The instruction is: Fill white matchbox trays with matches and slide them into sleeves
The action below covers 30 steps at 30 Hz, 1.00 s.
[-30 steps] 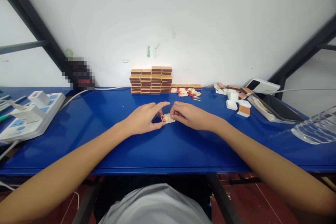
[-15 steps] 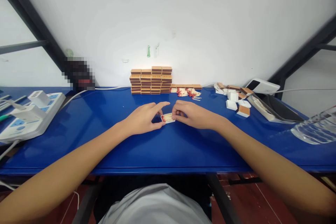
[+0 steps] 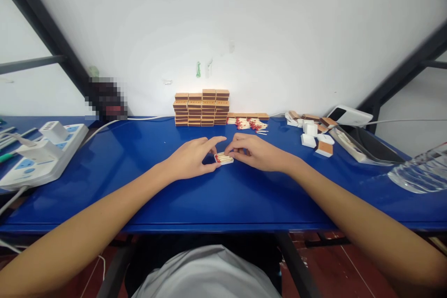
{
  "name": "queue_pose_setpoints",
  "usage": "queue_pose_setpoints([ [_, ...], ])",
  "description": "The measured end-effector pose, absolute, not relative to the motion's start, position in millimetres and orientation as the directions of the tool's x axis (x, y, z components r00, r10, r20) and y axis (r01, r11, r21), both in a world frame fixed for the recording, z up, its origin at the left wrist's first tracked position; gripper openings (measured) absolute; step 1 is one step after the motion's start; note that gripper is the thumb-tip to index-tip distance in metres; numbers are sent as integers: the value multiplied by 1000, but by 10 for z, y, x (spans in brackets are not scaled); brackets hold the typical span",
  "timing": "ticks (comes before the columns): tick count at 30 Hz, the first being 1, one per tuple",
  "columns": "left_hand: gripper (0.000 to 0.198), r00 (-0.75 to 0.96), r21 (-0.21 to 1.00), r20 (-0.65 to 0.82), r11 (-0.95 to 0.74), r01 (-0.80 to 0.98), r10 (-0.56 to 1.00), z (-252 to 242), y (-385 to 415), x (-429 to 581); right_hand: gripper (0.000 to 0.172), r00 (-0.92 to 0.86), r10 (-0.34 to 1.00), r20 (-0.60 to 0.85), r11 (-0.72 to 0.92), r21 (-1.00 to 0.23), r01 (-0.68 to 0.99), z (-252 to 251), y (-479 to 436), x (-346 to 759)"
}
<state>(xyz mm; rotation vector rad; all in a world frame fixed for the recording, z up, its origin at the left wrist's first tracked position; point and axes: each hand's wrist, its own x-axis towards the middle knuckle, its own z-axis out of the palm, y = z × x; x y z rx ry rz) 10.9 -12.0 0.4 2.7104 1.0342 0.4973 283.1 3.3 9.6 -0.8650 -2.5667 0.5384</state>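
Observation:
A small white matchbox tray [image 3: 226,162] lies on the blue table, filled with red-headed matches [image 3: 222,156] whose heads point left. My left hand [image 3: 196,157] grips the tray's left end between thumb and a bent finger, while its index finger stretches out above. At the tray's right side, my right hand [image 3: 253,151] is curled, with index finger and thumb close together at the matches. Whether a match sits between those fingertips is hidden. Loose matches [image 3: 247,124] lie in small heaps farther back.
Stacked matchboxes [image 3: 201,109] stand against the wall, with a low row of boxes [image 3: 251,115] beside them. Scattered white trays and sleeves [image 3: 309,139] lie at the right, near a white device [image 3: 349,115] and a clear plastic bottle [image 3: 419,172]. A power strip [image 3: 52,163] occupies the left.
My right fingertips have shifted slightly left over the matches, uncovering more of the tray's right end. The left hand keeps its place on the tray.

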Motion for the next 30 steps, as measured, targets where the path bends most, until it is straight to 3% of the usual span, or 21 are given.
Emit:
queue_pose_setpoints([
  [3,67,702,292,241,-740,607,670,20,-121,111,25,-709,665,233,713,-479,512,94,59,2849],
  [8,21,744,275,250,-782,559,620,61,-117,118,19,-682,698,219,677,-512,529,41,86,2847],
  [10,15,749,281,251,-787,549,612,70,-117,124,19,-678,701,222,675,-513,531,24,77,2828],
  [26,13,737,299,245,-772,561,630,78,-123,123,17,-662,703,261,691,-474,546,2,96,2802],
  [30,14,739,292,248,-776,559,626,77,-124,123,15,-530,795,295,607,-377,700,8,310,3039],
])
